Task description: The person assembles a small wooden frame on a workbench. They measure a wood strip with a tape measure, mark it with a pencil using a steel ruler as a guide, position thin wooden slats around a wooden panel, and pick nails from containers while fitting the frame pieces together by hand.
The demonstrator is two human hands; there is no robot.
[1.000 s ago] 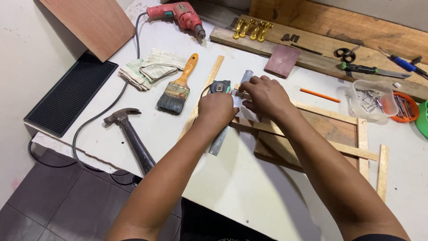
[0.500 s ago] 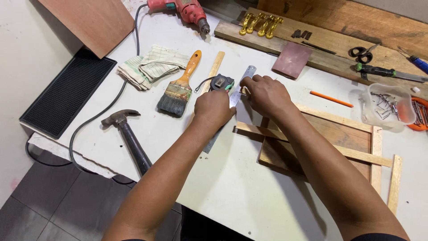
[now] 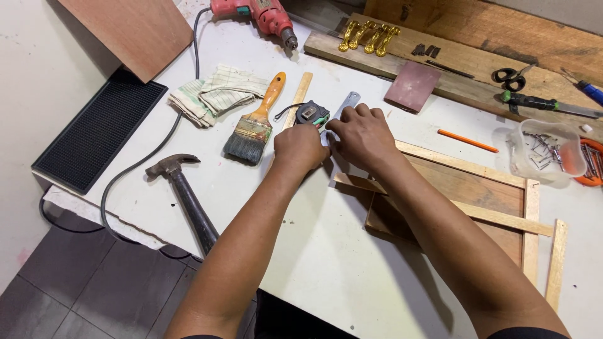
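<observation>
A clear plastic tub (image 3: 545, 150) of nails stands at the table's right edge

Steel ruler (image 3: 347, 103) mostly hidden under both hands; drill (image 3: 254, 12) cut by top edge; nails in tub (image 3: 540, 147) indistinct

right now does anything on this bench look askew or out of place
The hammer lies with its handle poking past the table edge. The loose wooden strip sits skewed beside the frame.

Paintbrush (image 3: 256, 122) and tape measure (image 3: 312, 114) crowd hands' far side.
</observation>
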